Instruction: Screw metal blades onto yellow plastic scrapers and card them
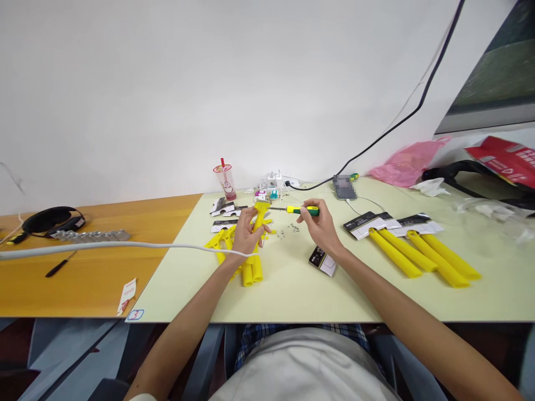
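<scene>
My left hand (246,233) is closed around a yellow plastic scraper (262,208), its flat head pointing up. In my right hand (321,227) is a screwdriver (295,210) with a yellow and green handle, held level. Its thin shaft points left and ends at or close to the scraper's head; whether the tip touches cannot be made out. Small screws (288,230) lie loose on the table between my hands. Behind and below my left hand is a pile of yellow scraper parts (248,274). A black-and-white packet (322,260) lies under my right wrist.
Yellow handles (395,253) with black-and-white cards (364,224) lie at right. A lidded cup (228,184), a power strip (274,179) and a phone (345,188) stand near the wall. A white cable (125,245) crosses in front at left. Headphones (52,218) rest on the wooden table.
</scene>
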`<state>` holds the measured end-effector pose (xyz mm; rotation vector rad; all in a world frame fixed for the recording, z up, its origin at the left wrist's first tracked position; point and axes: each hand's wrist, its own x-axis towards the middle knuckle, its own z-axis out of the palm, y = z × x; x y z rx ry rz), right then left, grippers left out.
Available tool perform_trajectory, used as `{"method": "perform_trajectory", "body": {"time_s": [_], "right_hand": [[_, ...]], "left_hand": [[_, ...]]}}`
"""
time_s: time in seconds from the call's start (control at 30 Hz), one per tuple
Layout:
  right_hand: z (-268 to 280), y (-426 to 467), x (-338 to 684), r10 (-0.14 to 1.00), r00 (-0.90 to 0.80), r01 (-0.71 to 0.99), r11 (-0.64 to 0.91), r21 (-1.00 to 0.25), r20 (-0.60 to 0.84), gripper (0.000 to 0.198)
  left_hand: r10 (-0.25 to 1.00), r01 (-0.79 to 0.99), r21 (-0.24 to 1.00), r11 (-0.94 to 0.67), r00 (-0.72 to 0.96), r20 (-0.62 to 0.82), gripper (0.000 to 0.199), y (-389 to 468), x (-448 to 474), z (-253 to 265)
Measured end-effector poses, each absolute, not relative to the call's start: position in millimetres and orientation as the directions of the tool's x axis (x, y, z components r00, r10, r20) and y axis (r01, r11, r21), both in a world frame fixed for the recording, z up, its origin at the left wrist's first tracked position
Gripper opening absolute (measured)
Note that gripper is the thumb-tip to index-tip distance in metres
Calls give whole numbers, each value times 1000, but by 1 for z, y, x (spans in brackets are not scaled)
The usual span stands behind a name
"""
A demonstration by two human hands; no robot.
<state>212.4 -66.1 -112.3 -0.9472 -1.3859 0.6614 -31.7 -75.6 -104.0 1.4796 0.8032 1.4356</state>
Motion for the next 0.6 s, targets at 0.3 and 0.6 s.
{"method": "perform_trajectory", "body": {"time_s": [0.3, 0.6], "right_hand": [[-114, -65, 210, 824, 106, 43, 556, -830, 557, 50], [-116, -63, 211, 852, 106, 71, 508, -858, 513, 51]], "left_hand": [[913, -133, 915, -382, 101, 396, 56, -73, -32, -104], [908, -143, 912, -384, 122, 401, 57, -69, -31, -115]]}}
